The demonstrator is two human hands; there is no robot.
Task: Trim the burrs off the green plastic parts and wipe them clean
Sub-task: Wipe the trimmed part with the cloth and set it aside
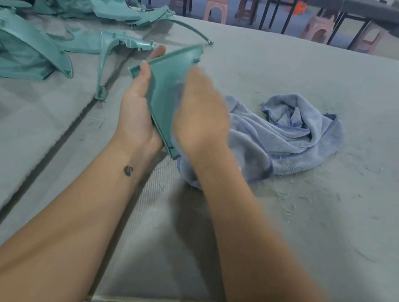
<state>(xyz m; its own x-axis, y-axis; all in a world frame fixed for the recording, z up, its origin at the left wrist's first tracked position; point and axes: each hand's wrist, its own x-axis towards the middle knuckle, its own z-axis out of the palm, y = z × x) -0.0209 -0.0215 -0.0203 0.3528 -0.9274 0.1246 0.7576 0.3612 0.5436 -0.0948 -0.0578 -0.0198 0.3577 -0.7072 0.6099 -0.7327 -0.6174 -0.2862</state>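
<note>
Part: a green plastic piece [167,85], triangular, is held on edge above the tabletop [310,71], between both hands.
Left hand: the left hand [136,107] cradles it, thumb and fingers [158,51] lying fairly straight along its rim.
Right hand: the right hand [199,114] is blurred and covers the near face, a blue cloth [287,136] trailing beneath it (whether the fingers grip the cloth, I cannot tell).
Handling: it looks light, stiff and smooth, likely slippery; best held by its raised rim.
Hidden: any burrs are too small to see; the pile of green parts [33,7] is cut off at left.
</note>
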